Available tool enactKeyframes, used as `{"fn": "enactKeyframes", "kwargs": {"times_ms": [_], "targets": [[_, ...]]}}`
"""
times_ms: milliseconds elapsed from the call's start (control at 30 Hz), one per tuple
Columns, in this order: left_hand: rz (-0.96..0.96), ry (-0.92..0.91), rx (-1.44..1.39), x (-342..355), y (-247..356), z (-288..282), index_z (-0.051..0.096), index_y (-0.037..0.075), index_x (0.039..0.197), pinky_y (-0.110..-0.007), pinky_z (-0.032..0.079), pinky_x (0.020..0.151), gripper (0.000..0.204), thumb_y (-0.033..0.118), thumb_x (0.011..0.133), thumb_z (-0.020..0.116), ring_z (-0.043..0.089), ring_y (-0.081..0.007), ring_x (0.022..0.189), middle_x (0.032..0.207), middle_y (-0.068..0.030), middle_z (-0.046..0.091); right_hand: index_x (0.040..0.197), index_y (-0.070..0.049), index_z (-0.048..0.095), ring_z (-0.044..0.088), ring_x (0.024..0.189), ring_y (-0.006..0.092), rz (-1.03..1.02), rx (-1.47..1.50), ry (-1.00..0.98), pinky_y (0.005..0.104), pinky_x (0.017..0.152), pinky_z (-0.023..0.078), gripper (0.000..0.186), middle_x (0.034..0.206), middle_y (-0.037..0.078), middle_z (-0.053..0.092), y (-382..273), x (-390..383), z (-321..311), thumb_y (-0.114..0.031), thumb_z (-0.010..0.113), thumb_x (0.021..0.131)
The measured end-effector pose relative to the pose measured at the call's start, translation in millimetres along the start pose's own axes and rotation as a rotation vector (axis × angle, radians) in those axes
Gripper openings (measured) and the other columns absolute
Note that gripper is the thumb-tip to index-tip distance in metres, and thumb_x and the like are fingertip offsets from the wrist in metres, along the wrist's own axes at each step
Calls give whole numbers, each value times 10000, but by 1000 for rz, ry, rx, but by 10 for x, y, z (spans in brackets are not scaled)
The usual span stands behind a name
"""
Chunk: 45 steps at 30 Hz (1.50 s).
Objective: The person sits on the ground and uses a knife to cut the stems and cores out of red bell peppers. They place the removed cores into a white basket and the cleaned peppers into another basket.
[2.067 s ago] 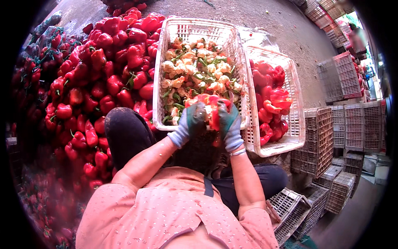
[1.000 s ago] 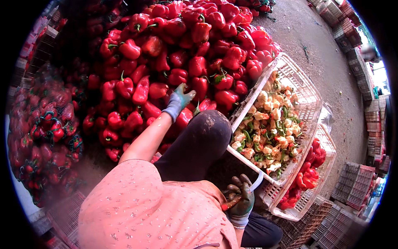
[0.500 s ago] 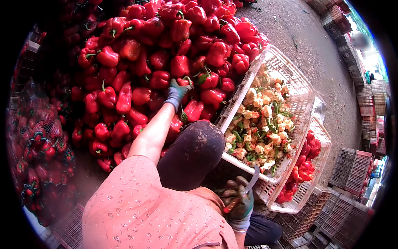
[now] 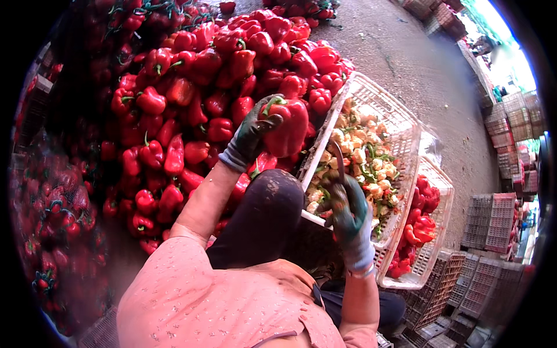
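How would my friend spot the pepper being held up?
Find the big heap of red bell peppers, left of the white crate of pale cores. Over the heap, past the dark knee, is the gloved left hand. The held bell pepper is the only one gripped, and looks bigger than its neighbours.

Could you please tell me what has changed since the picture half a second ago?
The left hand has lifted a red pepper from the pile. The right hand has moved forward toward the crate of pepper cores, still holding a curved knife. Otherwise the pile and crate look unchanged.
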<state>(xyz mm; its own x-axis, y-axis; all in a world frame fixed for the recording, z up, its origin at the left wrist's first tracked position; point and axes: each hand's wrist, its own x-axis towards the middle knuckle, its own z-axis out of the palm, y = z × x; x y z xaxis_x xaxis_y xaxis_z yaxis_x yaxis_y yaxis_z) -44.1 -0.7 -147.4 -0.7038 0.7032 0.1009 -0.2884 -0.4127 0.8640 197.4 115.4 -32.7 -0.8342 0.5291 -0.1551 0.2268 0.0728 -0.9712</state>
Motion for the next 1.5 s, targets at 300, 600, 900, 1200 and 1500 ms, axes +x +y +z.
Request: {"fn": "enactKeyframes", "kwargs": {"times_ms": [300,600,900,1200,1500], "targets": [[159,-172,301,19,836,808,485,25,1360,-330,416,1051,740,208,716,800,525,-168,1195,1273,-70,567,1149,-18,604,648,610,161,-331,-288,-43,285,530,485,252,824,94,673,-537,169,23,-161,524,958],[118,-218,365,-142,634,1488,524,24,1315,-308,456,987,651,168,735,782,558,-137,1097,1176,-54,607,1065,-38,601,565,521,89,-411,-117,347,253,473,429,247,746,27,647,97,-204,136,-249,494,999],[195,-145,252,-34,445,1845,558,23,1259,-281,484,934,556,143,770,792,586,-129,1041,1135,-60,631,1038,-31,601,644,599,134,-583,-515,393,286,481,480,238,679,50,628,369,-414,-347,-240,527,949],[89,-199,-3,76,243,2045,548,35,1267,-315,465,958,561,192,781,783,575,-140,1056,1145,-51,618,1097,-75,604,586,566,101,149,162,244,238,469,440,202,805,45,661,1265,-550,-252,-193,541,946],[-116,-471,-60,-137,190,2242,444,11,1391,-360,393,1072,786,395,792,778,520,-211,1223,1314,-108,544,1239,1,543,670,924,204,-288,216,330,337,792,556,570,1044,105,676,56,-240,-990,-144,822,763]]}}
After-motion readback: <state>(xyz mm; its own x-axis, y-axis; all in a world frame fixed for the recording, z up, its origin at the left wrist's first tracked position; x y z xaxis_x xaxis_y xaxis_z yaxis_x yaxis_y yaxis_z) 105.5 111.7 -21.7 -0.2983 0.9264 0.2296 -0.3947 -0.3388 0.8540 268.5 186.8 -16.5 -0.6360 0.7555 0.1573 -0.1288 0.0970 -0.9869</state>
